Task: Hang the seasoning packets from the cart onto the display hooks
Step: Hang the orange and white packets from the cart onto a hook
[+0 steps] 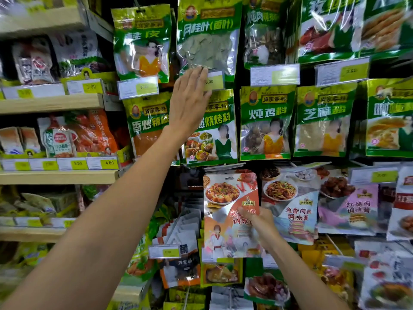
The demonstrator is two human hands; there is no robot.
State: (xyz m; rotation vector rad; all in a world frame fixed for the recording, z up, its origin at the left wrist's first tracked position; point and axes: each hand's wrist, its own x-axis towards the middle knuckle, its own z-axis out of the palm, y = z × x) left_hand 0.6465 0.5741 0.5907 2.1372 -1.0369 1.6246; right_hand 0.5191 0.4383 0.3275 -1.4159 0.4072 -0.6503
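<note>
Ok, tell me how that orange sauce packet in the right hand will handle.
The orange sauce packet looks like a thin flat pouch, so it will probably flex rather than stay rigid. Its glossy film catches glare, so it may be slippery. The right hand pinches it at one edge, suggesting it is light.

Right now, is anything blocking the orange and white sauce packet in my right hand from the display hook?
Nothing visible does. The orange and white sauce packet, pinched by the right hand, has its hang hole just below a bare metal hook; the left hand is higher.
</note>
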